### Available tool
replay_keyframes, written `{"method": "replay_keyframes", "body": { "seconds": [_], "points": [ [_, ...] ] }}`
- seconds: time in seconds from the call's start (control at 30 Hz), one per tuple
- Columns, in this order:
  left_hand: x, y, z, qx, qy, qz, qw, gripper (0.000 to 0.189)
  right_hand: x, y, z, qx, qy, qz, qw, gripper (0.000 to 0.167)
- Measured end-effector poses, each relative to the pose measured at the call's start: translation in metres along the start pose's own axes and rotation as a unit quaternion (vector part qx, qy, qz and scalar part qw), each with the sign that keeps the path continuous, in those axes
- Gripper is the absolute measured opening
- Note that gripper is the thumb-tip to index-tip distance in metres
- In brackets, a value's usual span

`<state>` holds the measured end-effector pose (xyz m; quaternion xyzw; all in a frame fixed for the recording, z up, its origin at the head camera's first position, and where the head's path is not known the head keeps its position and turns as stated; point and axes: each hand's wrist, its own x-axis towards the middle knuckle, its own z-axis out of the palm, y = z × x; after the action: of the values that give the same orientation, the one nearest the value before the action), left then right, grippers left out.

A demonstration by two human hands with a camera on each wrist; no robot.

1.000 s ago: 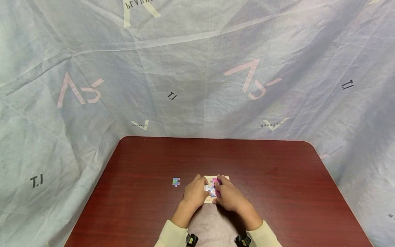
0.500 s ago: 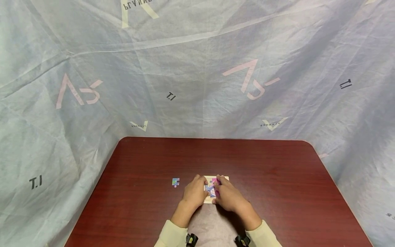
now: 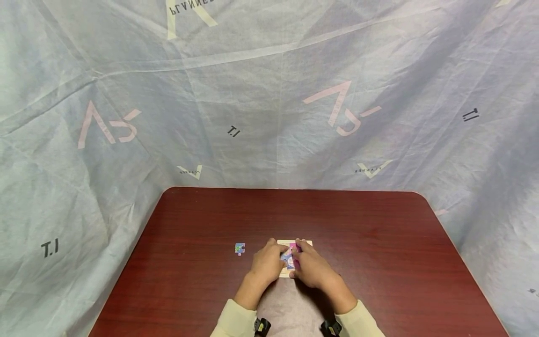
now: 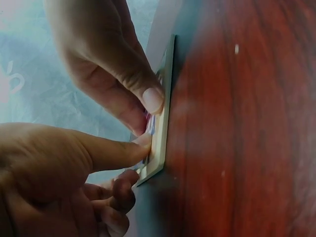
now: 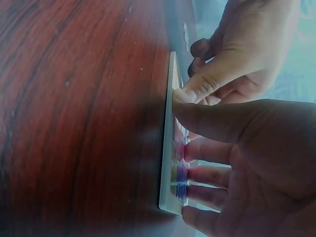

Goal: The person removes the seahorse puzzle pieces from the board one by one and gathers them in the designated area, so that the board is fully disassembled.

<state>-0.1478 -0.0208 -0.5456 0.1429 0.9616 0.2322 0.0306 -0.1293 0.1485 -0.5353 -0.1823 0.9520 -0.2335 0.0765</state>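
A small jigsaw puzzle in a pale wooden tray (image 3: 284, 273) lies on the table, its pink and blue pieces partly covered by both hands. My left hand (image 3: 267, 263) is at the tray's left side, thumb and forefinger tips pressing on the blue pieces (image 3: 288, 258); its other fingers curl beside the rim in the left wrist view. From the right, my right hand (image 3: 313, 267) rests over the pink part, fairly straight fingers touching the pieces (image 5: 180, 170) and thumb on the near rim. One loose puzzle piece (image 3: 240, 248), blue and green, lies left of the tray.
The dark red wooden table (image 3: 379, 243) has rounded far corners. Grey-white cloth (image 3: 252, 103) with printed letters hangs behind and at both sides. Dark wrist straps (image 3: 262, 326) sit at the cuffs of light sleeves (image 3: 236, 316).
My left forefinger has shifted right, further over the blue pieces. The right hand stays almost still on the tray, and the loose piece has not moved.
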Motion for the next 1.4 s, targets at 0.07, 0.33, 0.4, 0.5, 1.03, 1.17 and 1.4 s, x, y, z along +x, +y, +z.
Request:
{"method": "replay_keyframes", "body": {
  "seconds": [0.07, 0.33, 0.4, 0.5, 1.03, 1.17, 1.4],
  "points": [
    [-0.001, 0.001, 0.001, 0.01, 0.01, 0.004, 0.9999, 0.036, 0.0, 0.0, 0.001, 0.0, 0.001, 0.0, 1.0, 0.06],
    [-0.001, 0.005, 0.0, 0.0, 0.006, -0.009, 0.9999, 0.033, 0.0, 0.002, 0.002, 0.005, 0.007, -0.004, 1.0, 0.056],
    [-0.001, 0.006, -0.001, -0.002, -0.001, -0.013, 0.9999, 0.032, 0.0, 0.002, 0.002, 0.008, 0.006, -0.006, 0.9999, 0.056],
    [-0.001, 0.007, -0.002, -0.005, -0.012, -0.017, 0.9998, 0.031, 0.0, 0.002, 0.004, 0.011, 0.006, -0.004, 0.9999, 0.056],
    [0.003, 0.006, -0.004, -0.001, -0.017, 0.013, 0.9998, 0.029, -0.001, 0.003, 0.004, 0.007, 0.009, -0.005, 0.9999, 0.056],
    [0.008, 0.006, -0.005, -0.015, -0.036, 0.018, 0.9991, 0.022, -0.002, 0.003, 0.003, 0.006, 0.01, -0.003, 0.9999, 0.055],
    [0.016, 0.008, -0.003, -0.029, -0.05, -0.013, 0.9982, 0.008, -0.001, 0.003, 0.003, 0.012, 0.003, -0.008, 0.9999, 0.039]
  ]
}}
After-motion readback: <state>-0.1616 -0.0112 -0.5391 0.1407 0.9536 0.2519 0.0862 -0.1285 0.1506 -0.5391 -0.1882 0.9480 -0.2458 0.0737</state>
